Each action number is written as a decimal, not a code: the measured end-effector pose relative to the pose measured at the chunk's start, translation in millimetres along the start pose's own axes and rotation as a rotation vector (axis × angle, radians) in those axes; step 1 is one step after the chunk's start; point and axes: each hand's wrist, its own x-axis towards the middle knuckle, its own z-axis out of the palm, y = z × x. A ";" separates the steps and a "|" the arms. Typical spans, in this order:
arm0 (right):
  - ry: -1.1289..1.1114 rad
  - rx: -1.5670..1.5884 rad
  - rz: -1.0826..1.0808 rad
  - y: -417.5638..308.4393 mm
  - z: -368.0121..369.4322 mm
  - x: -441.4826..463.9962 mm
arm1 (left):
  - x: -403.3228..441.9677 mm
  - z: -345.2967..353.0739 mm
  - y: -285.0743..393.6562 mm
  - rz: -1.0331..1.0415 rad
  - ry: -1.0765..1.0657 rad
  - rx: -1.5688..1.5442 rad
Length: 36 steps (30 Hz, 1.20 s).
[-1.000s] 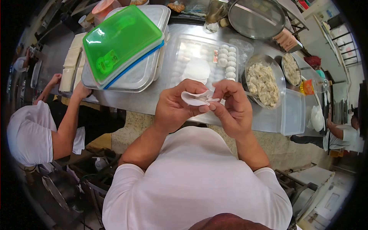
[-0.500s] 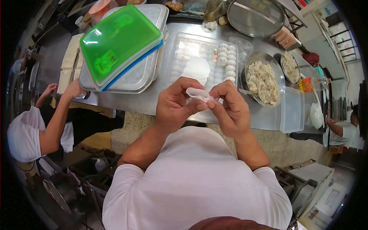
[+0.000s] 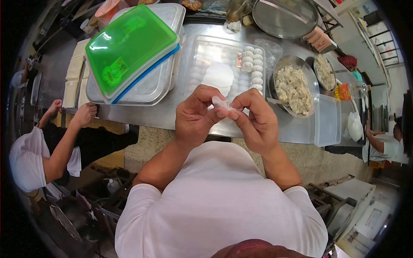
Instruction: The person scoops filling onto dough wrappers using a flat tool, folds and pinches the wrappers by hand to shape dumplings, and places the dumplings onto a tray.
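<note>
- Pinching a folded white dumpling wrapper (image 3: pixel 218 103) at the middle of the frame, just above the table's near edge, are both hands.
- Left hand (image 3: pixel 195 116): fingers curled, thumb and forefinger closed on the wrapper's left side.
- Right hand (image 3: pixel 255 118): likewise curled, thumb and fingertips nipping the wrapper's right end, the two thumbs close together.
- A stainless-steel table (image 3: pixel 161 115) spans the upper frame, its bare patches shiny.
- Beyond the hands, upper centre, a clear plastic tray (image 3: pixel 195 51) bears a stack of round wrappers (image 3: pixel 218 75) and, along its right side, pleated dumplings (image 3: pixel 257 68).
- Right of the tray sits a steel bowl (image 3: pixel 315 81) of pale, lumpy filling (image 3: pixel 294 92), near a translucent plastic container (image 3: pixel 328 122).
- Upper left, a green lid (image 3: pixel 133 43) tops stacked containers.
- Co-workers in white shirts stand at far left (image 3: pixel 28 157) and far right (image 3: pixel 389 150).
- Speckled, tan flooring (image 3: pixel 155 148) shows below the table.
</note>
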 end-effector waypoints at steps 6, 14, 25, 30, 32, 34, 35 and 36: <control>0.076 0.012 0.055 2.4 1.2 -4.9 | 1.3 -1.5 1.5 -0.041 -0.060 0.147; 0.109 0.073 0.089 4.7 -0.2 -7.4 | 2.9 6.7 -7.5 -0.009 0.013 0.093; -0.014 -0.033 0.024 19.7 -21.7 -5.9 | 18.5 -2.8 -1.9 -0.204 -0.180 0.219; -0.071 -0.133 -0.041 42.7 -27.2 -7.2 | 28.0 -34.8 -24.0 -0.841 -0.248 -0.433; -0.011 0.085 0.208 43.4 -22.0 -14.2 | 29.5 -36.2 -28.3 -0.814 -0.188 -0.424; 0.050 0.304 0.458 50.9 -19.0 -21.0 | 31.2 -29.1 -24.7 -0.679 -0.068 -0.147; 0.071 0.377 0.463 58.4 -17.2 -24.3 | 31.7 -28.5 -25.5 -0.679 -0.067 -0.146; 0.093 0.449 0.468 64.8 -15.6 -26.8 | 32.2 -28.2 -26.7 -0.661 -0.067 -0.084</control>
